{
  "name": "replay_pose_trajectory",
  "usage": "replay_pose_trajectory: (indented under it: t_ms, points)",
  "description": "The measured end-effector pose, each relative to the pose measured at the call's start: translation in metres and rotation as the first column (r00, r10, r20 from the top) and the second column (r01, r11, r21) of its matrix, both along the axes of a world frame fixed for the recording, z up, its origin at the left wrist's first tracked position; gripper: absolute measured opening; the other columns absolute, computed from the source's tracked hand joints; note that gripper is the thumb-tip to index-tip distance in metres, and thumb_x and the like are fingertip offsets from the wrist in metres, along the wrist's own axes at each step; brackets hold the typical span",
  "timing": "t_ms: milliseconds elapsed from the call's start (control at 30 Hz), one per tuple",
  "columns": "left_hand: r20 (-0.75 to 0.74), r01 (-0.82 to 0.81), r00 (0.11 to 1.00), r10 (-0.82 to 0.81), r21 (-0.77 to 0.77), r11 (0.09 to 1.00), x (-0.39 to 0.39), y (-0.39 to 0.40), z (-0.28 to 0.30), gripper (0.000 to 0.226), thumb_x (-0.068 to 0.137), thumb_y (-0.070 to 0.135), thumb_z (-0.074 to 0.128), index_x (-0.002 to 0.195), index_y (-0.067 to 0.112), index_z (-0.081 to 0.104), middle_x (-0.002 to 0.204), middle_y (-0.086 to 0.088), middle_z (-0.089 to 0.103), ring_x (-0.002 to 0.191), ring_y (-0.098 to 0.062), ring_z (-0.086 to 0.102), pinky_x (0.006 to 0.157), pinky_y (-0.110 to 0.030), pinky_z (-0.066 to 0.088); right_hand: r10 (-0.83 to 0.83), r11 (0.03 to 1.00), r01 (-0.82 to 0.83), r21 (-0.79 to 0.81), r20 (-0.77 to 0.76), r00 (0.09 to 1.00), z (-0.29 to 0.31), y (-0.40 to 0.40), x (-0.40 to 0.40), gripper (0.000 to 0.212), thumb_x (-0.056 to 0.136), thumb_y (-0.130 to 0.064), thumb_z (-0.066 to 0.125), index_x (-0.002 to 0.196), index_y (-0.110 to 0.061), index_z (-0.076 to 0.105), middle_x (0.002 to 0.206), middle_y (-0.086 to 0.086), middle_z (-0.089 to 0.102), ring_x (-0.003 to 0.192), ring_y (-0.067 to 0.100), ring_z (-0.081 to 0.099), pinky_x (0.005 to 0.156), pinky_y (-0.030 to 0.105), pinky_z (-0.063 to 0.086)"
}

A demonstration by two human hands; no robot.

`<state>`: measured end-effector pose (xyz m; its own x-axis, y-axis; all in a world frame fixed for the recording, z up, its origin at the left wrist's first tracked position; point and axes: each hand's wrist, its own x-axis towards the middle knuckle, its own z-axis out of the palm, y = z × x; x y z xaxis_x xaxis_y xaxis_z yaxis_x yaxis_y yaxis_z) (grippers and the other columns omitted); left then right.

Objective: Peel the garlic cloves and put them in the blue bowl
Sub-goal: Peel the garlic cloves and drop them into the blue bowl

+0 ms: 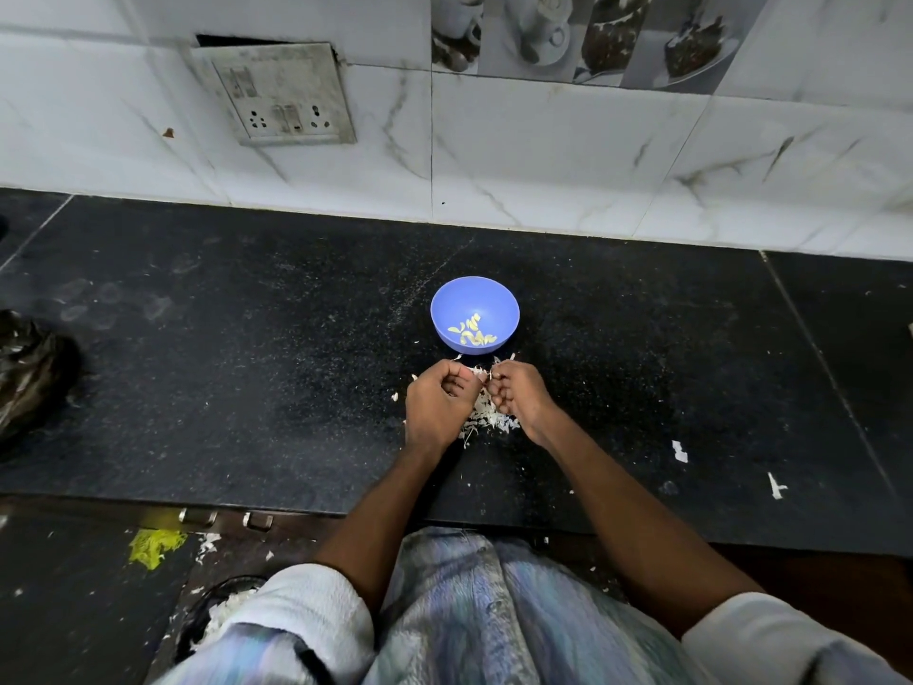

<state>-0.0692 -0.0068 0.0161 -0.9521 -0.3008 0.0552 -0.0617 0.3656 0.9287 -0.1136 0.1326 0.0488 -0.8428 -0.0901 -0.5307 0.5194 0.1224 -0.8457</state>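
A clove (486, 377), mostly hidden, seems to be pinched between the curled fingers of the left hand (437, 405) and right hand (518, 395), held over the skins (486, 417) so that peel falls there. The bowl (447, 301), kept just beyond on the bench (247, 388), already holds peeled cloves (472, 331).

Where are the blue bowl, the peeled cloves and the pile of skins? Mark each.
blue bowl (447, 300): head view, bare inner wall on its left.
peeled cloves (472, 331): head view, middle of the cluster in the bowl.
pile of skins (486, 412): head view, heap on the counter between the wrists.
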Motion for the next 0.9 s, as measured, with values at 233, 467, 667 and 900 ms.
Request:
replay_pose_trajectory:
  t_ms: [233,467,667,900]
  points:
    - [0.147,0.025,0.989,-0.013,-0.080,0.996,-0.002,-0.004,-0.008,0.020,0.090,0.010,0.080,0.082,0.027,0.075,0.075,0.014,0.075,0.071,-0.003,0.072,0.072,-0.039,0.063,0.030,0.985,-0.002,0.171,-0.162,0.986,0.001,-0.009,0.001,0.024,0.100,-0.012,0.062,0.081,0.002,0.066,0.062,0.010,0.069,0.047,0.012,0.058,0.044,0.021,0.043]
    - [0.187,-0.006,0.982,0.036,-0.158,0.987,-0.005,-0.003,0.002,0.015,0.086,0.021,0.086,0.074,0.023,0.079,0.064,0.016,0.071,0.058,-0.002,0.066,0.060,-0.028,0.057,-0.062,0.978,0.118,0.173,-0.298,0.952,0.003,-0.007,-0.008,0.011,0.095,-0.009,0.072,0.091,0.001,0.076,0.068,0.014,0.075,0.061,0.024,0.076,0.062,0.034,0.064]
    - [0.176,-0.018,0.984,0.039,-0.118,0.993,-0.015,-0.005,0.009,0.024,0.082,0.011,0.086,0.068,0.021,0.069,0.064,0.015,0.071,0.061,-0.004,0.069,0.064,-0.030,0.060,0.070,0.891,0.175,0.418,-0.508,0.859,0.002,-0.007,-0.020,0.013,0.090,-0.021,0.079,0.094,-0.008,0.082,0.085,0.000,0.079,0.080,0.012,0.074,0.079,0.032,0.059]
    - [0.205,-0.061,0.975,0.087,-0.128,0.990,-0.018,-0.008,0.011,0.019,0.083,0.025,0.087,0.068,0.023,0.075,0.065,0.019,0.073,0.056,0.005,0.065,0.058,-0.024,0.052,0.153,0.863,0.150,0.482,-0.533,0.832,0.006,-0.016,-0.036,0.027,0.094,-0.007,0.067,0.118,-0.013,0.078,0.114,0.004,0.076,0.106,0.018,0.070,0.097,0.041,0.056]
